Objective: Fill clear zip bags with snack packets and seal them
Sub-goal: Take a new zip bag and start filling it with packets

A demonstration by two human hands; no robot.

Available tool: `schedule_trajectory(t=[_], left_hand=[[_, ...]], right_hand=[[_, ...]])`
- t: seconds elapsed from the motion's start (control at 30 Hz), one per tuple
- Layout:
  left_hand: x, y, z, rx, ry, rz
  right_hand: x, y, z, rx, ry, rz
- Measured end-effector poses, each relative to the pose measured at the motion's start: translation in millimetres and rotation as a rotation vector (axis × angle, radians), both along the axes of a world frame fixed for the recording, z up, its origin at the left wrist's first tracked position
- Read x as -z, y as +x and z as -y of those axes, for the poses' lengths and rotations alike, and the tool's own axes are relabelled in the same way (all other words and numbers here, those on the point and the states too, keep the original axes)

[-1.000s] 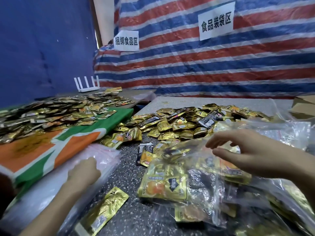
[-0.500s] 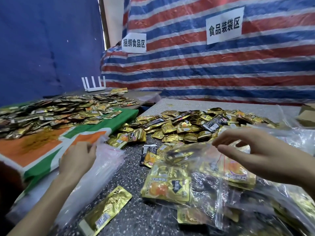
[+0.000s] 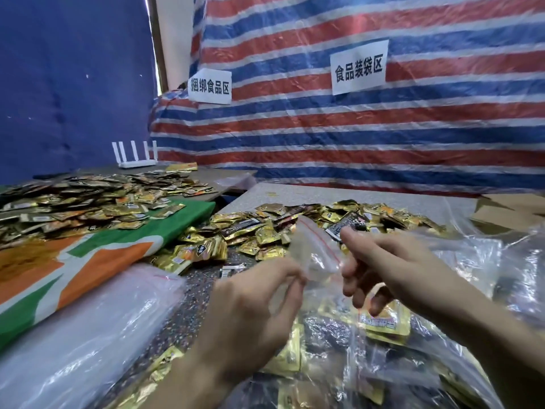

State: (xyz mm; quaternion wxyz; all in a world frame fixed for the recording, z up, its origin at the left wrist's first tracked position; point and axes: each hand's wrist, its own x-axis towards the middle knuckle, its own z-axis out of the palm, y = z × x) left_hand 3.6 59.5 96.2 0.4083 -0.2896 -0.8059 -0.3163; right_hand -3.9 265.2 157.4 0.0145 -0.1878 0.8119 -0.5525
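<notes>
Both hands end up on a fresh bag

The left hand (image 3: 250, 314) is off the stack of empty bags (image 3: 88, 335) by the left edge of the tabletop (image 3: 191, 293) and now sits up in the middle, pinching one corner of an empty zip bag (image 3: 315, 252). The right hand (image 3: 383, 270) isn't hovering flat over the filled bags (image 3: 383, 364) anymore. Its fingers have curled in and it's got the other side of that bag, so the bag's now held up between them.

Striped tarp (image 3: 295, 134) behind; white router (image 3: 136, 164), perhaps, far left.
</notes>
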Motion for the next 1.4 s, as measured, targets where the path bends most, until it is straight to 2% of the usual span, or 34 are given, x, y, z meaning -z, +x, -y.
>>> schedule_trajectory(t=[0.1, 0.2, 0.3, 0.37, 0.5, 0.57, 0.67, 0.77, 0.93, 1.0, 1.1, 1.27, 1.33, 1.4], left_hand=[[20, 1, -14, 0.073, -0.097, -0.122], [35, -1, -19, 0.055, -0.194, -0.225], [34, -4, -16, 0.144, -0.252, -0.182], [20, -4, -14, 0.289, -0.126, 0.074], [-19, -23, -23, 0.452, 0.232, 0.836], [-36, -35, -29, 0.496, 0.192, 1.011], [-50, -49, -34, 0.576, 0.033, 1.043], [-63, -61, -35, 0.631, -0.024, 1.048], [-73, -75, -23, 0.654, -0.230, 1.084], [-72, -78, -9, 0.664, -0.303, 1.131], [-73, -84, 10, 0.589, -0.330, 1.143], [-71, -87, 18, 0.540, -0.320, 1.160], [-72, -88, 23, 0.533, -0.292, 1.179], [-73, -87, 27, 0.537, -0.235, 1.188]], right_hand=[[-1, 4, 2, -0.065, 0.027, 0.012], [-1, 4, -1, -0.106, 0.082, 0.020], [-2, 4, -3, -0.113, 0.097, 0.049], [-4, 5, -5, -0.124, 0.079, 0.083], [-9, 5, -11, -0.141, 0.042, 0.108], [-9, 4, -11, -0.131, 0.041, 0.105], [-8, 3, -10, -0.054, 0.030, 0.091], [-9, 2, -12, 0.029, 0.035, 0.094], [-12, -1, -24, 0.169, 0.054, 0.122], [-11, -4, -29, 0.230, 0.085, 0.069], [-8, -8, -35, 0.282, 0.122, -0.119], [-9, 2, -30, 0.081, 0.189, -0.388], [-10, 6, -25, -0.019, 0.290, -0.504], [-9, 6, -24, -0.137, 0.409, -0.499]])
